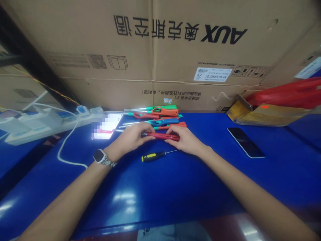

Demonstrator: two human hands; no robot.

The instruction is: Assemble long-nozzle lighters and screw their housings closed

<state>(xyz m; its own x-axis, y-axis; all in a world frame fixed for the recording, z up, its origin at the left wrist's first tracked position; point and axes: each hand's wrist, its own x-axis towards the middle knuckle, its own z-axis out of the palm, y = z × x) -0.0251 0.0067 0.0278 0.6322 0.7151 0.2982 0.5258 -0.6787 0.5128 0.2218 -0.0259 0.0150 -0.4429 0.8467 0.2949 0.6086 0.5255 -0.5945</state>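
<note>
A red long-necked gas lighter (162, 136) lies level between my two hands, its metal neck pointing left. My left hand (136, 135), with a watch (100, 156) on the wrist, is closed around the neck end of its handle. My right hand (184, 138) pinches the other end. Just behind them lie several more lighters with red, orange, green and blue handles, among them a blue one (167, 122) and a green-topped one (163, 107). In front rests a black and yellow screwdriver (153, 156), its shaft pointing right toward my right hand.
A lit phone (107, 125) lies left of the lighters, near a white power strip (50, 125) with plugs and a white cable (64, 144). On the right are a dark-screened phone (245, 142) and a yellow box (265, 113) with red packaging. A large cardboard box (100, 33) stands behind the blue table (160, 197).
</note>
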